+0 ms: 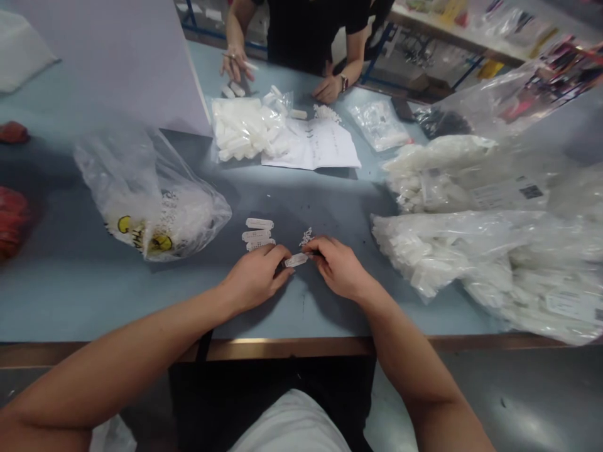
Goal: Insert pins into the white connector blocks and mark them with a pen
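Between thumb and fingers, my left hand (259,274) grips one end of a small white plastic piece (296,260), long and narrow with rounded ends. At the piece's other end, my right hand (342,263) is closed in a pinch on a thin dark tool, perhaps tweezers; its kind is not clear. Just beyond my right fingertips lies a little heap of tiny white parts (306,236). Several similar white plastic pieces (259,223) lie in a column past my left hand, the nearest partly covered by it.
A clear plastic bag (160,207) of white parts stands at left. Large bags of white parts (490,245) fill the right side. Across the table, a co-worker's hands (330,88) rest near a bag of white pieces (245,129) and a paper sheet (325,147). A panel (127,63) rises at left.
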The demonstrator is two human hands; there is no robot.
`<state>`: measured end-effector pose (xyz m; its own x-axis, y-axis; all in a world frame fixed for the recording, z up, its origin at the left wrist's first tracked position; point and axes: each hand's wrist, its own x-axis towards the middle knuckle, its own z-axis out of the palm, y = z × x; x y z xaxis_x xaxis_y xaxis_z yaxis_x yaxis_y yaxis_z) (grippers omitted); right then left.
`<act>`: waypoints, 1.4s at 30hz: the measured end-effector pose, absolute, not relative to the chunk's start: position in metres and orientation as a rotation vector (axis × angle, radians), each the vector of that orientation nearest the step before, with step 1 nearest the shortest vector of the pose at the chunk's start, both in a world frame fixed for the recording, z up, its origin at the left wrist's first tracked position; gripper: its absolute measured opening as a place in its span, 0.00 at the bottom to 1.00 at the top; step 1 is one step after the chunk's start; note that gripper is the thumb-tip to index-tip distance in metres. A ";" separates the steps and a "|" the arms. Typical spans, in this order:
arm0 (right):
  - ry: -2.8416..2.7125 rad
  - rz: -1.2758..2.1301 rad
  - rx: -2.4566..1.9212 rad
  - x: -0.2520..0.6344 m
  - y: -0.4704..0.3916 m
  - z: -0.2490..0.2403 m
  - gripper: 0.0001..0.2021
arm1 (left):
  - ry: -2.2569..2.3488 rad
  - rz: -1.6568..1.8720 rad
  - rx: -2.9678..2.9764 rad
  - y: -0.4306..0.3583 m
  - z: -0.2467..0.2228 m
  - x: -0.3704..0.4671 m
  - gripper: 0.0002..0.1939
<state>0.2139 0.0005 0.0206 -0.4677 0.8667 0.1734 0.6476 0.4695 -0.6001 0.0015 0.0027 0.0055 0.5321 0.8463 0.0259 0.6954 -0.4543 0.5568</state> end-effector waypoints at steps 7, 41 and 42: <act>-2.329 0.395 -1.125 0.204 -0.004 0.010 0.12 | 1.281 0.412 2.203 0.003 0.006 0.003 0.10; -2.434 0.191 -0.987 0.206 -0.002 0.003 0.18 | 1.283 0.455 2.144 0.000 0.001 0.001 0.15; -2.416 0.193 -0.982 0.207 -0.001 0.004 0.19 | 1.283 0.449 2.137 0.000 0.002 0.001 0.15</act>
<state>0.2066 -0.0014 0.0035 -0.6018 0.6840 0.4124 0.6098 0.7269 -0.3158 0.0010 0.0004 0.0016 0.4755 0.8796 -0.0172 0.6765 -0.3530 0.6463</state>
